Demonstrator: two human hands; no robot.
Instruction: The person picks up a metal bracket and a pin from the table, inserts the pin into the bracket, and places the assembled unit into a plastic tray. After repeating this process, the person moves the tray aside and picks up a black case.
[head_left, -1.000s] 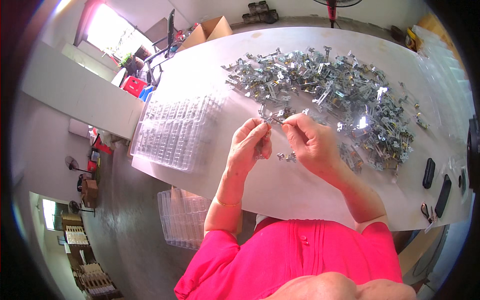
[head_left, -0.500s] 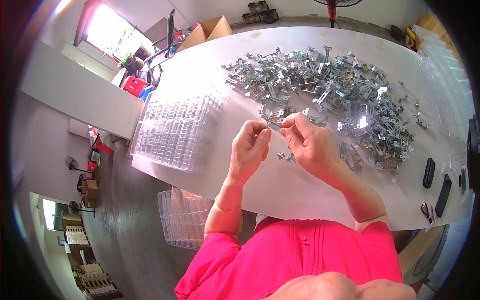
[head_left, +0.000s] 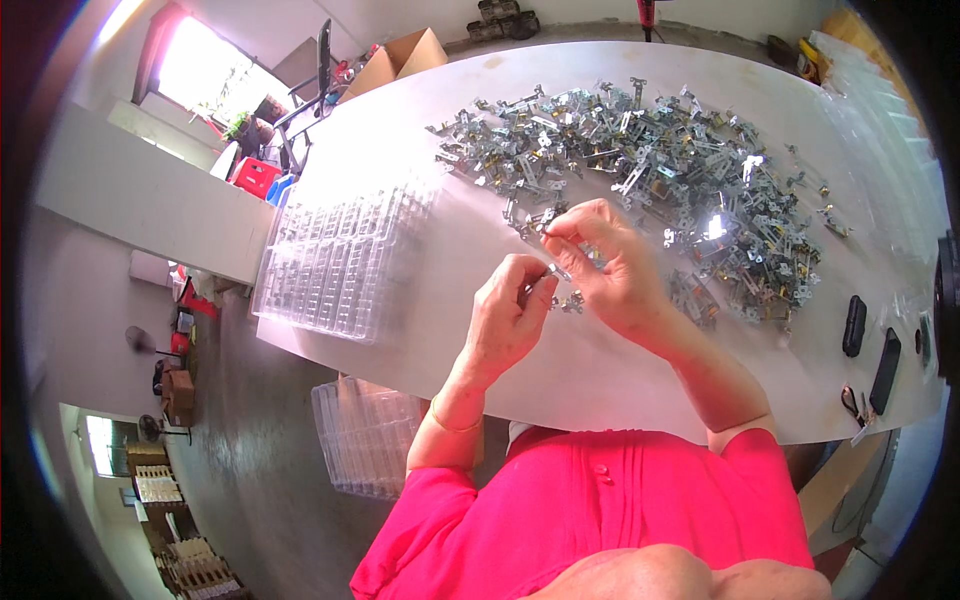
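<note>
My left hand is closed in a pinch on a small silvery metal bracket, whose end sticks out past the fingertips. Just above and to its right, my right hand has thumb and forefinger drawn together beside the near edge of the heap. Whatever lies between those fingertips is too small to make out. Beyond both hands spreads a large heap of small metal brackets, some with brass-coloured parts. A few loose metal pieces lie on the white table between my hands.
Clear plastic trays with filled rows are stacked at the table's left. More clear trays stand below the near edge. Scissors, a black case and a flat black object lie at the right. Plastic sheeting covers the far right.
My left hand has shifted right and turned, bringing the bracket's end into sight. My right fingertips have moved up and left, apart from the left ones. The whole view has shifted slightly.
</note>
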